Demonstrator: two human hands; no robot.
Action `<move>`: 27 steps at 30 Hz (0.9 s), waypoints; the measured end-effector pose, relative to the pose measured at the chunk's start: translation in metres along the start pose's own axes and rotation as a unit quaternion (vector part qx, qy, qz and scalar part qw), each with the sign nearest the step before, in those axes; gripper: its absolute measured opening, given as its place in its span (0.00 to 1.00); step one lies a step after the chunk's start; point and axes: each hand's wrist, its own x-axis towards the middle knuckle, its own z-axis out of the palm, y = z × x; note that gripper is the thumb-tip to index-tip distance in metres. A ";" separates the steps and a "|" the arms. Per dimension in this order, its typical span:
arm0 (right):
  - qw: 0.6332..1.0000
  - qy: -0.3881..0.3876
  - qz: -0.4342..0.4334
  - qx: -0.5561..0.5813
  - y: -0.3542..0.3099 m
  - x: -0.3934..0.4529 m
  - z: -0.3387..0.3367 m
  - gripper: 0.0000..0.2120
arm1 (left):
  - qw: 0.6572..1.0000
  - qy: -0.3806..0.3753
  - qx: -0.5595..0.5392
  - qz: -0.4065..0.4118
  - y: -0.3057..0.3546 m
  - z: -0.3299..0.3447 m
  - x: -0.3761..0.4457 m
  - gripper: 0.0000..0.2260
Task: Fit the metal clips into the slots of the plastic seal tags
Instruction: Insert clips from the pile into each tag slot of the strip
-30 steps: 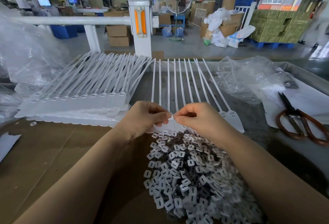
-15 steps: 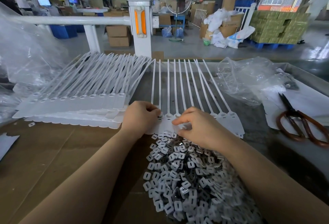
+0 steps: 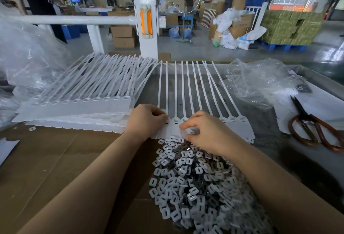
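Both hands curl onto the seal tags (image 3: pixel 174 128): left hand (image 3: pixel 147 120) gripping, right hand (image 3: pixel 206 131) pinching.

The seal tags (image 3: pixel 188 92) are matt white plastic, smooth. The heaped clips (image 3: pixel 197 181) mix pale plastic-looking squares with dark glinting metal, lying on plain brown cardboard (image 3: pixel 55 159). Crinkled clear film (image 3: pixel 255 81) shines glossily beside dark, rusty-looking metal scissors (image 3: pixel 312 127).
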 end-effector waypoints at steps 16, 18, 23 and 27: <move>1.000 0.000 0.003 -0.003 0.000 0.000 0.000 0.15 | 1.000 0.003 0.020 0.014 0.002 0.000 -0.003 0.03; 1.000 -0.002 0.002 -0.004 0.000 0.000 0.000 0.15 | 0.999 0.002 0.031 0.028 0.002 0.000 -0.003 0.02; 1.000 -0.004 0.003 -0.001 -0.001 -0.001 0.000 0.15 | 0.997 0.003 0.057 0.058 0.002 -0.001 -0.005 0.03; 1.000 -0.008 0.006 0.000 0.000 -0.001 -0.001 0.16 | 0.984 0.006 0.128 0.122 0.006 -0.004 -0.008 0.06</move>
